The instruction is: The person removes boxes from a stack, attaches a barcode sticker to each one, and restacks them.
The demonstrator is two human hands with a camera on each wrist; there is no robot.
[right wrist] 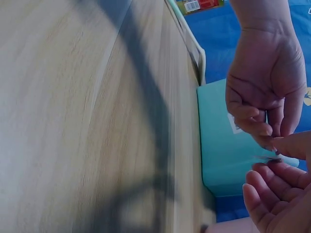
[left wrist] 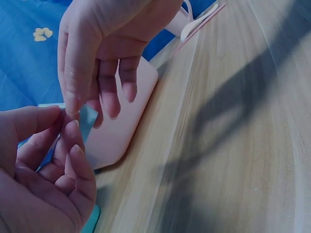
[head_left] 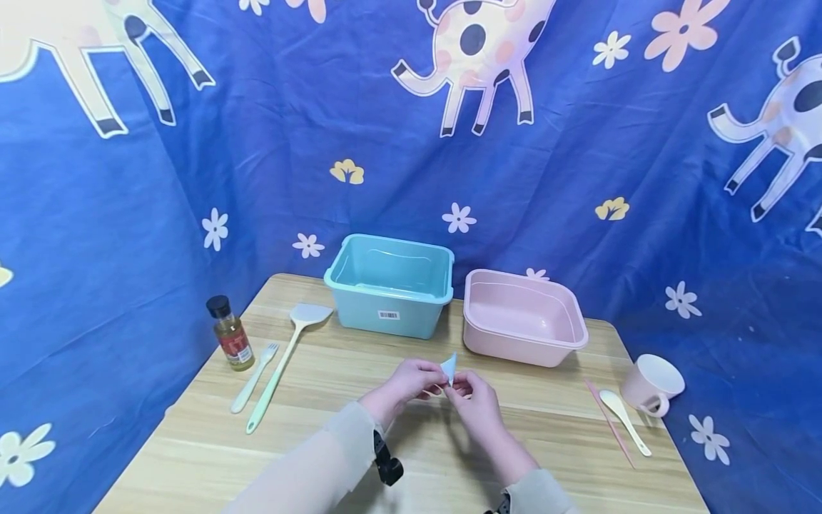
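A small light-blue piece, thin and pointed like folded paper (head_left: pixel 449 365), is held up between both hands above the middle of the table. My left hand (head_left: pixel 409 380) pinches its left side between thumb and fingertips. From the other side, my right hand (head_left: pixel 475 405) pinches its lower edge, fingertips close to those of the left. In the left wrist view a flat blue-green corner of the paper (left wrist: pixel 88 120) shows behind the fingertips. Seen from the right wrist, it is almost edge-on, and fingers hide most of it.
Behind the hands stand a teal bin (head_left: pixel 392 314) and a pink basin (head_left: pixel 514 346). To the left are a sauce bottle (head_left: pixel 234 339), a fork (head_left: pixel 253 380) and a spatula (head_left: pixel 282 364). At right lie a pink stick (head_left: pixel 610 425), a white spoon (head_left: pixel 626 421) and a mug (head_left: pixel 651 382).
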